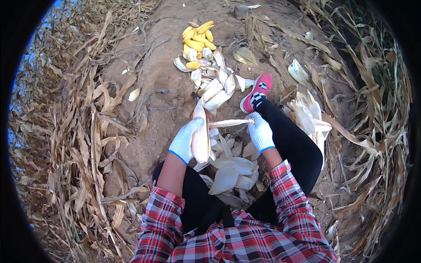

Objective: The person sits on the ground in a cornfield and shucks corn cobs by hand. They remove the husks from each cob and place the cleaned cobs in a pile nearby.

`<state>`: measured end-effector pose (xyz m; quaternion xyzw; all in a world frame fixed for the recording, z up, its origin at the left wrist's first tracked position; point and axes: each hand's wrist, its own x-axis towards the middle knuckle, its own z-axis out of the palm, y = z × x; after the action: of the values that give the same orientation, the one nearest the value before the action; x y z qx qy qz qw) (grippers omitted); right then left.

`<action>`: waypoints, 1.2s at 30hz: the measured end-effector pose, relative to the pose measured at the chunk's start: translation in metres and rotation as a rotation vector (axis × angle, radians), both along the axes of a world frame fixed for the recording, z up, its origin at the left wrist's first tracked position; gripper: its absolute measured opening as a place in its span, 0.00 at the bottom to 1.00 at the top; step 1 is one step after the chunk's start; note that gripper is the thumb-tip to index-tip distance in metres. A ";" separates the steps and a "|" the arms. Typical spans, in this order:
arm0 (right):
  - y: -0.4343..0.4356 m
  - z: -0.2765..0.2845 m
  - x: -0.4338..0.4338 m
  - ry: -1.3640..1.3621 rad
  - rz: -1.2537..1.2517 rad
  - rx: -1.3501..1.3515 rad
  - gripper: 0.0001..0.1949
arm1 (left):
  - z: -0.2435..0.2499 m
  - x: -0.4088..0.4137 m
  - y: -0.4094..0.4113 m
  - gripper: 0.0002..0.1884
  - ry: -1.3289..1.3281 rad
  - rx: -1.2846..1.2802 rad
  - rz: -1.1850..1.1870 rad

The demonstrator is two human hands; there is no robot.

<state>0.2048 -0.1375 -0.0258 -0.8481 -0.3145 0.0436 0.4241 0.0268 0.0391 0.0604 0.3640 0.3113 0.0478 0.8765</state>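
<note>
My left hand (185, 138), in a white knit glove with blue trim, grips an ear of corn (200, 139) still largely wrapped in pale husk. A narrow line of yellow kernels shows along its right side, and brown silk (209, 115) sticks out near the top. Gloved the same way, my right hand (260, 132) pinches the far end of a husk strip (230, 123). That strip stretches sideways from the ear, taut between both hands. Below them, between my legs, lies a heap of loose husks (235, 176).
Ahead is a pile of bare yellow corn ears (199, 37), with pulled husks (217, 87) on its near side. My pink shoe (258, 92) rests right of these husks. More husks (307, 116) lie beside my right leg. Dry corn stalks (82, 157) line both sides of the bare soil (158, 79).
</note>
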 end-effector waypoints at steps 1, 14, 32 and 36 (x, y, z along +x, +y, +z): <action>0.001 -0.002 0.007 0.066 -0.059 0.041 0.08 | 0.000 -0.001 0.002 0.24 -0.018 -0.026 -0.004; -0.005 -0.027 -0.035 0.267 0.296 -0.447 0.38 | -0.006 0.009 0.008 0.30 0.044 0.551 0.182; 0.072 0.047 -0.052 1.137 0.173 0.785 0.13 | -0.001 0.021 -0.023 0.55 0.499 1.404 -0.376; 0.065 0.048 -0.049 1.275 0.067 0.901 0.09 | -0.007 0.020 -0.024 0.56 0.413 1.458 -0.348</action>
<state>0.1554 -0.0722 0.0220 -0.3955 -0.0227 0.4035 0.8248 0.0472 0.0150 0.0538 0.8939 0.2964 0.0337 0.3347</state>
